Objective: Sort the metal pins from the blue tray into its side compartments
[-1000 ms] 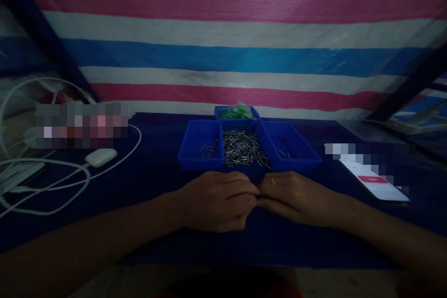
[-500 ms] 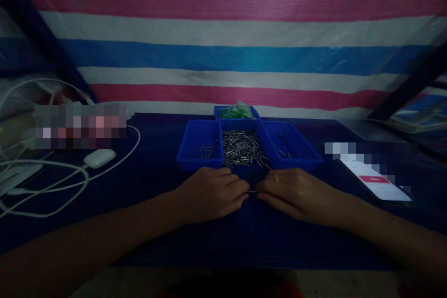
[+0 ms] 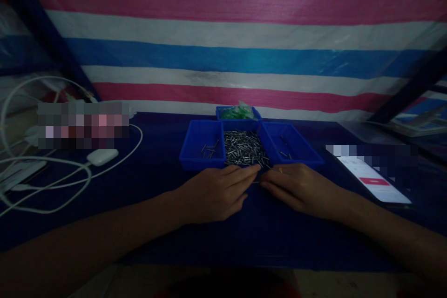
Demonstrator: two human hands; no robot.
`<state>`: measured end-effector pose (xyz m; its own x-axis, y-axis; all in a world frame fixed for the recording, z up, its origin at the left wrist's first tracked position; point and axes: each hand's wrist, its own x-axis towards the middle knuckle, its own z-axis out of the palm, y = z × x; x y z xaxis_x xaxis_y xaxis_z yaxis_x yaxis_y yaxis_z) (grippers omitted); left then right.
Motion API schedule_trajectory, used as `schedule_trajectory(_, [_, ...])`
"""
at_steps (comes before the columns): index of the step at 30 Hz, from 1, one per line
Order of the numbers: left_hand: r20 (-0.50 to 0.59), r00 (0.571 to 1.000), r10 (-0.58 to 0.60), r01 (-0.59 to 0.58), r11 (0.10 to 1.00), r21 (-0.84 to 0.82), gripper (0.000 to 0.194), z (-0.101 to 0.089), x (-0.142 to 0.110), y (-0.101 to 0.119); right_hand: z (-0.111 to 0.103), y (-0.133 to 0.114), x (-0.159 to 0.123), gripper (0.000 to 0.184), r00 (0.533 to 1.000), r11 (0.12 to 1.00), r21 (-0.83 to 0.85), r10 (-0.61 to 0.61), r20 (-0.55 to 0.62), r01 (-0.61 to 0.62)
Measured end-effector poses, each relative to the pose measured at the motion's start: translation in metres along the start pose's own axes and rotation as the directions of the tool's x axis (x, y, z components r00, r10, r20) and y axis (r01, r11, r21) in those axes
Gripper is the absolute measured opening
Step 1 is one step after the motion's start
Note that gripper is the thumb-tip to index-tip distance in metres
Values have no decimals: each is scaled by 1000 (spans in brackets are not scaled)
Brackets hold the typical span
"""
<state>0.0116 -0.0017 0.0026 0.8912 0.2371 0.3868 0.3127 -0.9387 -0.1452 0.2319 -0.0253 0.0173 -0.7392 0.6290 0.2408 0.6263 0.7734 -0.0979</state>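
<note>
My right hand [image 3: 295,184], a ring on one finger, pinches a thin metal pin [image 3: 256,182] whose end sticks out to the left. Facing it, my left hand [image 3: 220,193] has its fingers stretched toward the right and the thumb apart; nothing shows in its grip. Just beyond both hands lies a heap of small metal pins [image 3: 246,146]. To the left of the heap is a blue tray [image 3: 202,164] with several pins in it. A second blue tray [image 3: 296,160], on the right, also holds a few pins.
Behind the heap, a small blue bin holds a clear bag of green pieces [image 3: 239,111]. A lit phone [image 3: 380,181] lies at the right. White cables [image 3: 87,177] and a white adapter [image 3: 102,157] lie at the left. A striped sheet [image 3: 223,60] hangs behind the dark blue table [image 3: 209,247].
My left fingers have straightened out of a pinch and come off the pin. The right hand still holds the pin, slightly farther forward. The view has shifted slightly.
</note>
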Motion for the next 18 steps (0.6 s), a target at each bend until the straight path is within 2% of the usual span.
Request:
schedule_trajectory(9, [-23, 1000, 19, -18, 999, 42, 33, 1, -1, 1, -1, 0, 0, 28, 1000, 1000, 10, 3, 8, -3])
schedule_trajectory(18, [-13, 1000, -18, 19, 999, 51, 30, 2, -1, -2, -3, 0, 0, 28, 999, 1000, -7, 25, 25, -24])
